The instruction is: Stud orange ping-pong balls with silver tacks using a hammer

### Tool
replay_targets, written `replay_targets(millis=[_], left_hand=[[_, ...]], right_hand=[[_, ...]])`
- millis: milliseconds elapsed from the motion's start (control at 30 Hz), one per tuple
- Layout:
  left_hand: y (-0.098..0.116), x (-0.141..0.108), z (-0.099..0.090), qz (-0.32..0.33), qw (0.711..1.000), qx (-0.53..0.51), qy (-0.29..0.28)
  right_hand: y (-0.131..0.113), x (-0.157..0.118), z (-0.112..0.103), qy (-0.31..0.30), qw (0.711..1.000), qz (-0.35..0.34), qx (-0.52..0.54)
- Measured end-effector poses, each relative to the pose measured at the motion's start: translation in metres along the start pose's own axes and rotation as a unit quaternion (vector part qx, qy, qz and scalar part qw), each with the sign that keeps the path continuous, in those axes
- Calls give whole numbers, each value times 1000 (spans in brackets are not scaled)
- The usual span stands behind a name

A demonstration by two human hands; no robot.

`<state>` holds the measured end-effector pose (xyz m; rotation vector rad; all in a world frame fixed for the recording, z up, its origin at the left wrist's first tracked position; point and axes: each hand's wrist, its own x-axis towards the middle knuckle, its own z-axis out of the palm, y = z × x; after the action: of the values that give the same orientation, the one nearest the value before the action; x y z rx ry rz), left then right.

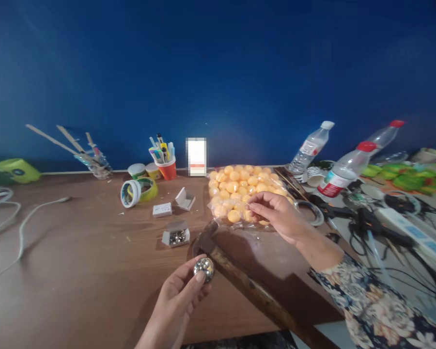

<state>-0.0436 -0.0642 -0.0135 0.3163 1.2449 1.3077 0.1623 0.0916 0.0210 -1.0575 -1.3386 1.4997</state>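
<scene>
Between the thumb and fingers of my left hand (pixel 179 295) is a small ball studded with shiny metal thumbtacks (pixel 204 267); a yellow-orange patch shows among the heads. My right hand (pixel 276 213) is raised in front of a clear bag of orange ping-pong balls (pixel 236 185). Its thumb and index finger are pinched together, and what they hold, if anything, is too small to make out. An open white box (pixel 171 244) containing silvery tacks lies beyond my left hand. A hammer (pixel 252 291) with a worn wooden handle lies diagonally between my hands, its head near the bag.
Two more small white boxes (pixel 162 210) lie behind the tack box, one of them open. Tape rolls (pixel 131 194) and an orange cup of markers (pixel 167 169) stand by the wall. Bottles (pixel 343 172), cables and a power strip (pixel 417 232) crowd the right. A white cable (pixel 22 228) lies left.
</scene>
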Motion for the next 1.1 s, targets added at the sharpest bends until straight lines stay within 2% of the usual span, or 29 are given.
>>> replay_targets(millis=[100,200,433,567,733,1100], left_hand=[[-1,2,13,-6,1000,11,-21],[-2,6,27,-8,999,10,-46],[-6,17,43,2,995,3,-98],[-8,21,48,12,993,12,-113],[-10,25,49,44,992,42,-108],[-12,28,50,74,989,79,-103]], right_hand=[[6,-18,-12,15,999,-24,-21],[14,-37,-14,11,1000,-22,-18],[29,-67,14,-44,999,7,-19],[32,-71,25,-55,998,33,22],[34,-70,28,-48,996,57,57],[35,-68,26,-53,995,78,37]])
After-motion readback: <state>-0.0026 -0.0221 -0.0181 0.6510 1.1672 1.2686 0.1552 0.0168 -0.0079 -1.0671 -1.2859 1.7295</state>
